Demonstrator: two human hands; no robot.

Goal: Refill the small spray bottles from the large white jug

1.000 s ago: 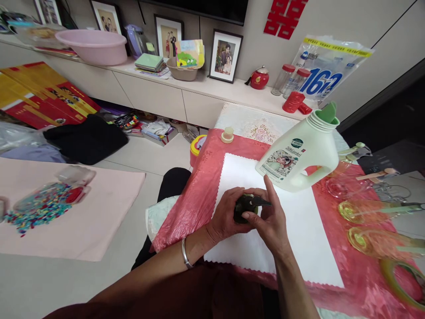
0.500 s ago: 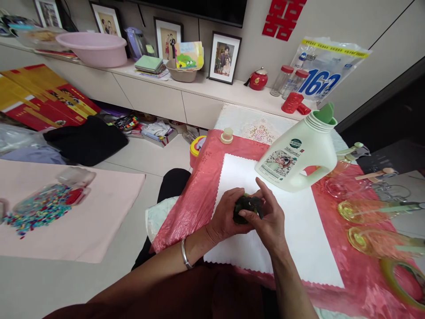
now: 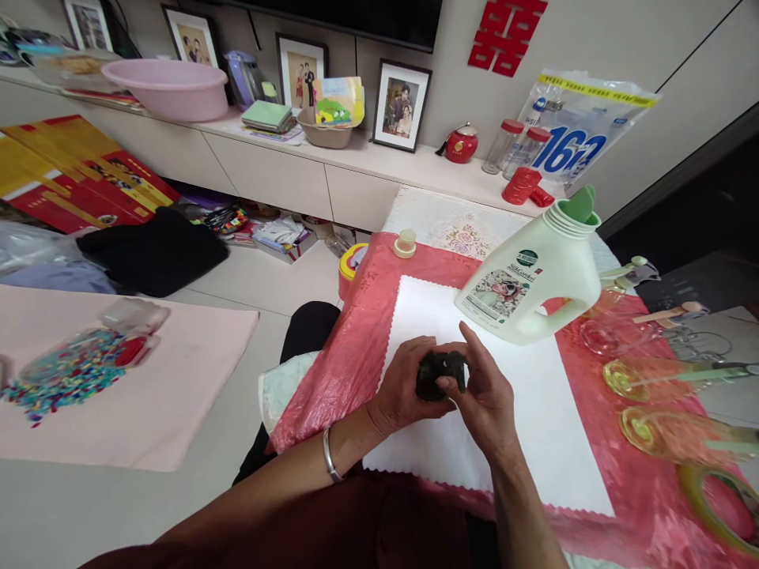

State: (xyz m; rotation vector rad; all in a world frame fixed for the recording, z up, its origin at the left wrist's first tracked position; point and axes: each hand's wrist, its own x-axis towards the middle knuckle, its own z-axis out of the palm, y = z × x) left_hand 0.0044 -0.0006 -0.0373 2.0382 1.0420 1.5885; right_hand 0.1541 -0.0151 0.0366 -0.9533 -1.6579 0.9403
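My left hand (image 3: 409, 381) is wrapped round the body of a small dark bottle (image 3: 432, 374), seen from above, over the white sheet. A black head with a short projecting part sits on its top; it looks like a spray head. My right hand (image 3: 487, 395) grips this head, its thumb against the near side and its index finger raised. The palms hide most of the bottle's lower part. Just beyond the hands stands a pale green detergent jug (image 3: 534, 276) with a handle and an uncapped neck. A silver bangle (image 3: 332, 454) circles my left wrist.
The white scalloped sheet (image 3: 534, 419) lies on a red plastic cover (image 3: 332, 379). To the right lie yellow glass bottles (image 3: 649, 431), a pink bottle (image 3: 605, 336) and a tape roll (image 3: 720, 506). A small round cap (image 3: 405, 243) sits at the far left.
The black head has turned slightly, and its projecting part shows more plainly. My right hand has shifted a little right, with its thumb now nearer the projecting part. The left hand stays in place.
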